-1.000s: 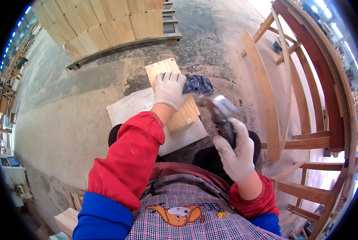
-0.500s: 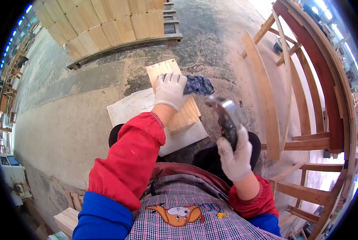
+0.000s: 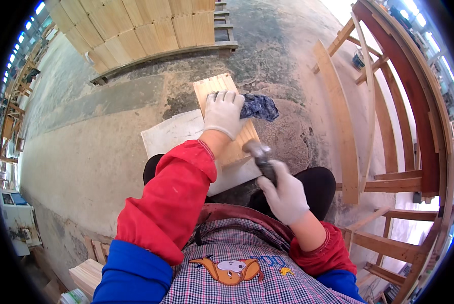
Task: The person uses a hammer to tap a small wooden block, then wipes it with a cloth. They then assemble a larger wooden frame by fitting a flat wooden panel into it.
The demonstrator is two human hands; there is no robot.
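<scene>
A pale wooden box (image 3: 239, 149) rests on a white board (image 3: 173, 130) on the floor in front of me. My left hand (image 3: 223, 114), in a white glove, grips the box from above, its fingers bent over the wood. A crumpled dark blue cloth (image 3: 260, 107) sits beside those fingers, partly hidden by them. In my gloved right hand (image 3: 286, 195) is a hammer (image 3: 264, 166), held by its dark handle. The blurred metal head is at the box's near right corner; whether it touches the wood I cannot tell.
Several wooden boxes (image 3: 146, 30) are stacked on a pallet (image 3: 161, 54) at the far left. Right of me stands a wooden frame (image 3: 424, 126), with a long plank (image 3: 341, 121) leaning on it. Cut wood (image 3: 87, 276) lies at the lower left.
My right hand has swung the hammer left and inward, bringing its head to the box's near right corner. My left hand keeps its place on the box; the whole view has shifted slightly.
</scene>
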